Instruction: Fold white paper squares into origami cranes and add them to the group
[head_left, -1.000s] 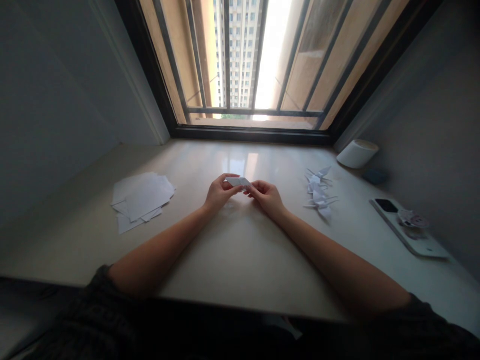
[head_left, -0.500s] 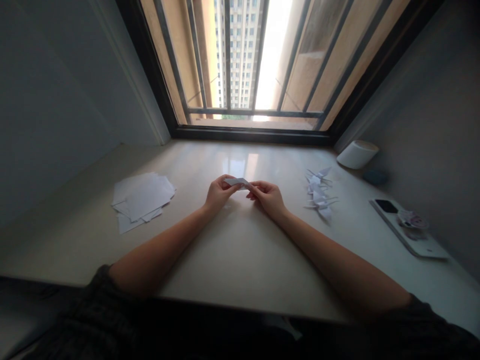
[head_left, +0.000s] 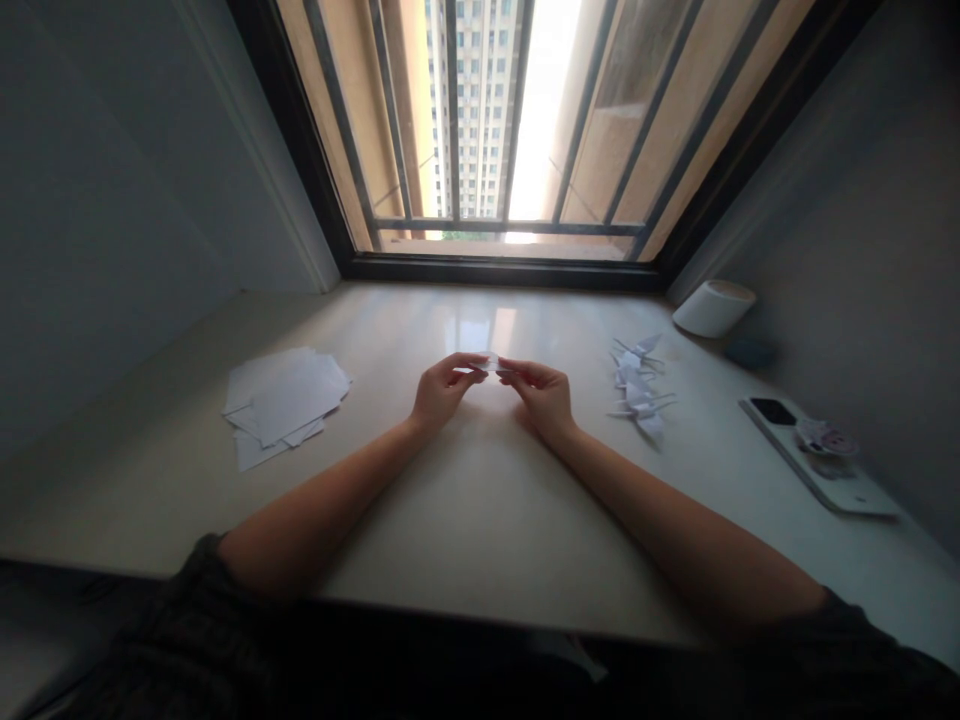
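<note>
Both my hands meet over the middle of the pale sill-like table (head_left: 465, 500). A small folded piece of white paper (head_left: 492, 363) is pinched between them. My left hand (head_left: 442, 388) grips its left end with thumb and fingers closed. My right hand (head_left: 541, 392) pinches its right end. The paper is held a little above the table and shows only as a narrow sliver between the fingertips.
A loose stack of white paper sheets (head_left: 281, 400) lies to the left. Several folded paper cranes (head_left: 637, 390) sit to the right. Farther right are a white roll (head_left: 712, 305), a dark small object (head_left: 750, 352) and a phone (head_left: 814, 455). A barred window (head_left: 495, 130) rises behind.
The folded paper has been squeezed narrower between my fingertips and lifted slightly. Both hands have drawn a little closer and farther from me.
</note>
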